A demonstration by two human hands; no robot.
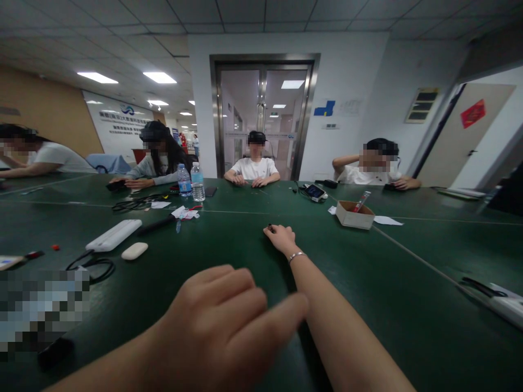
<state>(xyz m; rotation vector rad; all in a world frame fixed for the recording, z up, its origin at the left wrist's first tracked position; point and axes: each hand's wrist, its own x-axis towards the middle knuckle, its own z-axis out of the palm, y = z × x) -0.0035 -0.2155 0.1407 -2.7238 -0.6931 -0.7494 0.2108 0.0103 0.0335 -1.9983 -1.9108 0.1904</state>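
Observation:
My left hand [223,318] is close to the camera, slightly blurred, above the dark green table [196,247]. Its fingers curl inward and its thumb points right, over my right forearm. The palm side is hidden, so I cannot see whether anything is in it. Farther out, my right hand [283,238] rests at the table with its fingers closed. A small dark object [270,228] shows at its fingertips, too small to name. A silver bracelet [296,256] circles the right wrist.
On the left lie a white power bank [114,236], a white earbud case [134,251] and black cables [100,269]. Two water bottles [198,182] stand farther back. A small open box [354,215] sits at right. Several people sit around the table, one straight across [254,169].

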